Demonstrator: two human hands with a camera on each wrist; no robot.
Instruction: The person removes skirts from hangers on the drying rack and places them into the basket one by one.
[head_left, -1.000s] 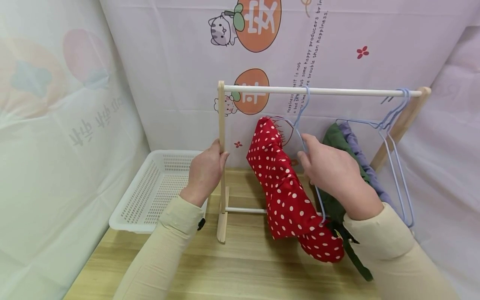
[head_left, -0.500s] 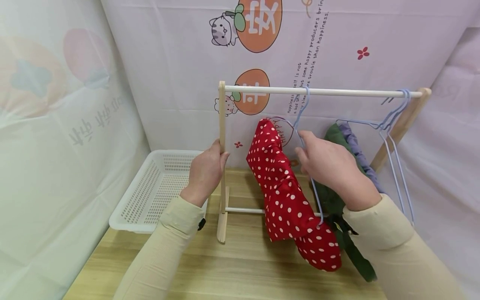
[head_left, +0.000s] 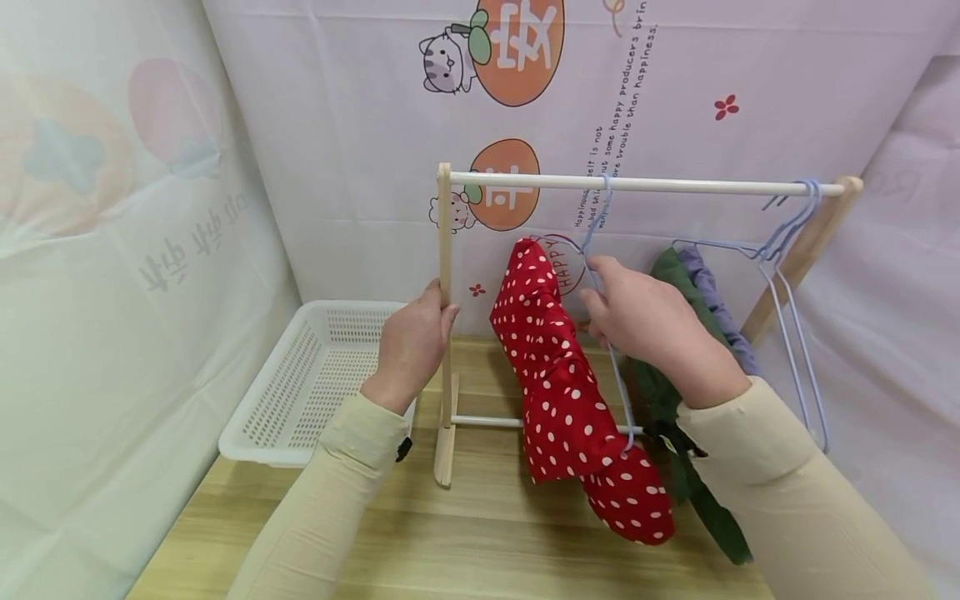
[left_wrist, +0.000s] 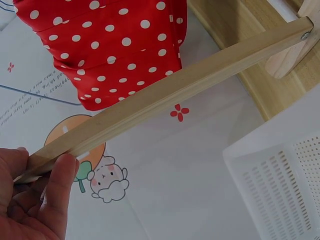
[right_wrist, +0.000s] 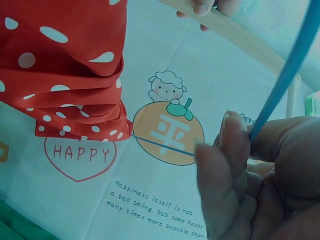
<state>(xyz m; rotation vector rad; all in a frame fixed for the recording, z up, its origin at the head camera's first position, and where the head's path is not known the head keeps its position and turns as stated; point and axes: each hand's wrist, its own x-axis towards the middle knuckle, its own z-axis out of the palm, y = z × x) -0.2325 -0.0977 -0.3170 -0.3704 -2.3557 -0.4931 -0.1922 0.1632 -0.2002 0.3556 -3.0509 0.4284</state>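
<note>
A red garment with white dots (head_left: pixel 558 392) hangs slanted on a blue hanger (head_left: pixel 606 204), whose hook sits over the rack's white top rail (head_left: pixel 697 185). My right hand (head_left: pixel 652 321) pinches the hanger just below its neck; the right wrist view has the blue wire (right_wrist: pixel 287 80) running between thumb and fingers. With thumb and fingers, my left hand (head_left: pixel 412 337) grips the rack's left wooden post (head_left: pixel 446 237). The same grip on the post (left_wrist: pixel 175 87) appears in the left wrist view. The garment's exact kind is unclear.
Left of the rack stands a white perforated basket (head_left: pixel 258 454). At the rack's right end hang other blue hangers (head_left: pixel 787 221), near a green garment (head_left: pixel 663 383) and a purple one (head_left: pixel 712 287). Printed cloth walls surround the wooden tabletop (head_left: pixel 420 533).
My right hand has slid the hanger a little to the left along the rail, and the red garment has shifted left with it. The left hand has stayed on the post.
</note>
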